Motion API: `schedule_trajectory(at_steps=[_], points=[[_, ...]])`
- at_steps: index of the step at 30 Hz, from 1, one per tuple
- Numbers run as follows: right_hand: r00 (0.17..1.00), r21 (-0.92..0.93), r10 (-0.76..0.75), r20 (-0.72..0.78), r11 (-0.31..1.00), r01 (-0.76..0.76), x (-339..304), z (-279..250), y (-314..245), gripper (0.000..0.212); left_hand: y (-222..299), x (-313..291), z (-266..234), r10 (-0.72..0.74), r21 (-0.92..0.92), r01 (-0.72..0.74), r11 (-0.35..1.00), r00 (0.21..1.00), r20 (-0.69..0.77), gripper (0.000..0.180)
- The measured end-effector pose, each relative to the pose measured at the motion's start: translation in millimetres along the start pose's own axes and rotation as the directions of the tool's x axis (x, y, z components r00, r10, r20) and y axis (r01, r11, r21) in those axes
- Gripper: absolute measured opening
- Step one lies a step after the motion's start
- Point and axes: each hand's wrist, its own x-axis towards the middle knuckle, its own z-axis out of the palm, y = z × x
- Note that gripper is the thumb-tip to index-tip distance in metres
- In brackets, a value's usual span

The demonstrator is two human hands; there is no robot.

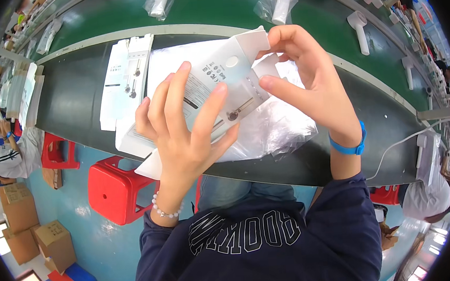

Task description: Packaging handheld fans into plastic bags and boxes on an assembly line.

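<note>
A white printed carton [231, 79] is tilted between my two hands over the table, its far right end open with flaps raised. My left hand [182, 128] holds the carton from the near left, fingers spread across its printed face. At the open end, my right hand [310, 78] has its fingertips on a flap and its thumb on the near edge. The inside of the carton is hidden. Beneath it lies a pile of clear plastic bags [287, 127]. Several flat printed cartons [125, 77] are stacked to the left.
Beyond the dark table [73, 94] runs a green conveyor [214, 9] carrying bagged white handheld devices [280, 6]. A red stool [110, 194] stands at left, with cardboard boxes [53, 244] behind it. A white cable [394, 143] crosses the table's right end. Other people sit at both sides.
</note>
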Motion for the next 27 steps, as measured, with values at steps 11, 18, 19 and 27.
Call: schedule_trajectory(at_steps=[11,18,19,27], points=[[0.988,0.297,0.117,0.105,0.944,-0.143,4.1,-12.1,-15.2,0.065,-7.3,11.6,-0.7,0.011,-0.112,-0.01,0.994,1.0,0.002,0.086],[0.962,0.038,-0.155,-0.225,0.985,0.168,-1.9,-32.0,-20.4,0.083,-8.7,32.5,-18.6,-0.124,-0.228,0.093,0.969,0.984,-0.126,0.083],[0.967,0.095,-0.138,-0.216,0.982,0.161,-1.2,-27.7,-18.6,0.087,-8.9,31.7,-22.2,-0.195,-0.258,0.161,0.953,0.974,-0.113,0.071],[0.984,0.299,-0.04,-0.173,0.95,0.091,-6.0,-4.0,-33.1,0.107,23.7,62.3,-23.5,-0.476,-0.664,0.354,0.658,0.879,-0.003,0.017]])
